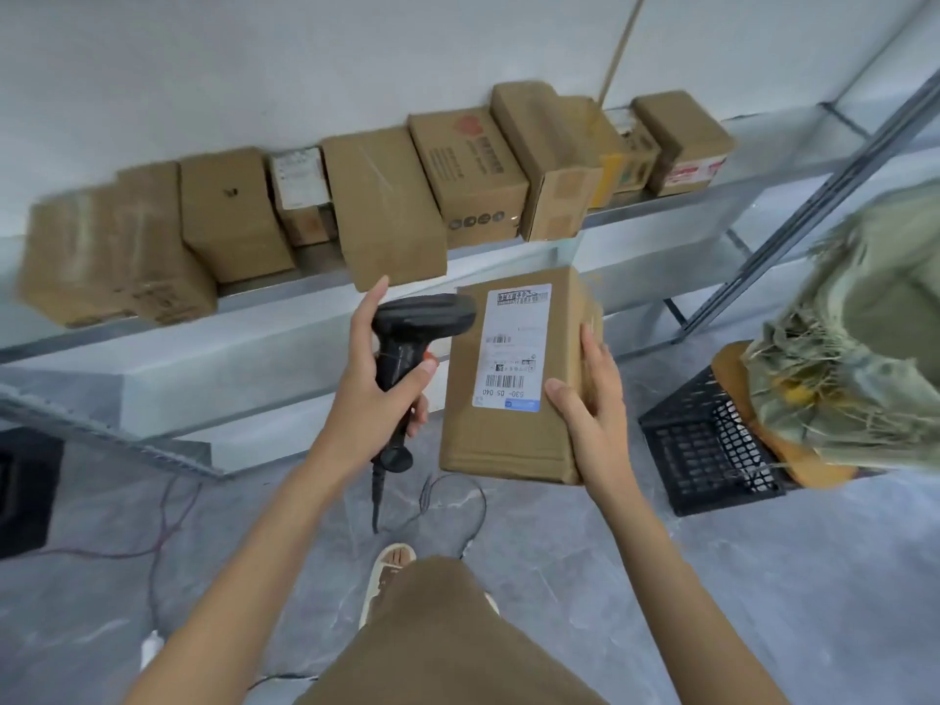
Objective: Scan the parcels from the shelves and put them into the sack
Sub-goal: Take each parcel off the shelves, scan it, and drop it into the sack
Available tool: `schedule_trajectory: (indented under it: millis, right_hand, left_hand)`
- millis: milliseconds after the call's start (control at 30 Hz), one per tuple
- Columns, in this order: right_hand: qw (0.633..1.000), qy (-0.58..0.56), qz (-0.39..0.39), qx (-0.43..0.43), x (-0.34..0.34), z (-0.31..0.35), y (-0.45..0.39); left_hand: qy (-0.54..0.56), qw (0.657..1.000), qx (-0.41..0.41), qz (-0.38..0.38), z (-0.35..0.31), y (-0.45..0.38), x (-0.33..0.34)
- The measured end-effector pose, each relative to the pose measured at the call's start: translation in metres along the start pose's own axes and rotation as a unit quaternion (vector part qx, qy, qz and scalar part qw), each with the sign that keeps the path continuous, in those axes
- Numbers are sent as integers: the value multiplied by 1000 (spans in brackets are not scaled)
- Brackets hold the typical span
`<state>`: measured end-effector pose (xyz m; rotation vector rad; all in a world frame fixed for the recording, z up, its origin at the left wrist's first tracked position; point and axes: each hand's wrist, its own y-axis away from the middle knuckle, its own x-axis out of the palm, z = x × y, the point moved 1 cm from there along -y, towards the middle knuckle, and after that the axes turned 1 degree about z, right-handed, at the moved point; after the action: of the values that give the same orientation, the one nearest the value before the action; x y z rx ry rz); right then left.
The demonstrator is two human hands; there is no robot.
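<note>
Now left hand [374, 384] fingers wrap scanner [407, 348], aimed at label; right hand [590, 399] fingers grip parcel [513, 389], label up for reading.

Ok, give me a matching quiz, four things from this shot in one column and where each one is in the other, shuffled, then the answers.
Things:
1. scanner
2. labelled parcel
3. sack
4. black crate

Places:
A. on the floor, under the sack
B. in the left hand
C. far right, past the shelf
D. in the right hand

Pairs: 1-B, 2-D, 3-C, 4-A
</note>
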<state>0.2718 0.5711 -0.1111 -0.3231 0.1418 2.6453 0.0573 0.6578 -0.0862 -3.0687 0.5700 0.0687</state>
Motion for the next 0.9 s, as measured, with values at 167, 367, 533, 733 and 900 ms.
schedule_trajectory:
  millis: [167,367,533,733,900]
  right_hand:
    - [992,70,-52,-93,-7,40,-32]
    - [977,98,-105,-157,-8,67,-51]
    - [973,102,-119,-172,-1,75,-54]
    - [973,101,-119,-169,2,71,-48]
    - [974,99,-121,-163,2,69,-46]
  left_hand:
    - [-19,998,57,12,-34,4,-5]
    - [-25,995,93,-6,-50,16,-3]
    - [-22,995,99,-18,-58,20,-2]
    - [-26,996,90,-10,-58,23,0]
    - [-27,996,84,-7,-57,24,2]
